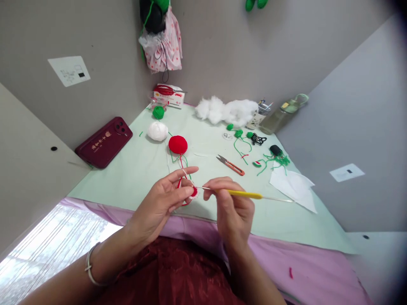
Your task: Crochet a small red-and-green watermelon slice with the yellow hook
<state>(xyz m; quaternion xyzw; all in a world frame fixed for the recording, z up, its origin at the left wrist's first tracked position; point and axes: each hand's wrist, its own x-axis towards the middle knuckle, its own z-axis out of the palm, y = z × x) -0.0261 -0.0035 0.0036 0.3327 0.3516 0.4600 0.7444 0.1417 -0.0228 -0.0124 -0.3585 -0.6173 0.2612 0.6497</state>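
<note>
My left hand (pixel 167 190) pinches a small round crochet piece (pixel 194 192), red in the middle with a white edge. Yarn runs over its raised index finger. My right hand (pixel 233 205) grips a crochet hook (pixel 244 194) with a yellow handle, and the hook's thin metal tip reaches the edge of the piece. Whether the tip is inside a stitch, I cannot tell. Beyond my left hand lie a red yarn ball (pixel 178 145) and a white yarn ball (pixel 157 131), with red yarn trailing from the red one towards my fingers.
Orange thread snips (pixel 230 165) lie beyond my right hand. White stuffing (pixel 225 111), a pen cup (pixel 259 116) and a green bottle (pixel 282 114) line the back. Small green crochet pieces (pixel 239 134) and white paper (pixel 294 186) are at right, a dark red phone (pixel 104 142) at left.
</note>
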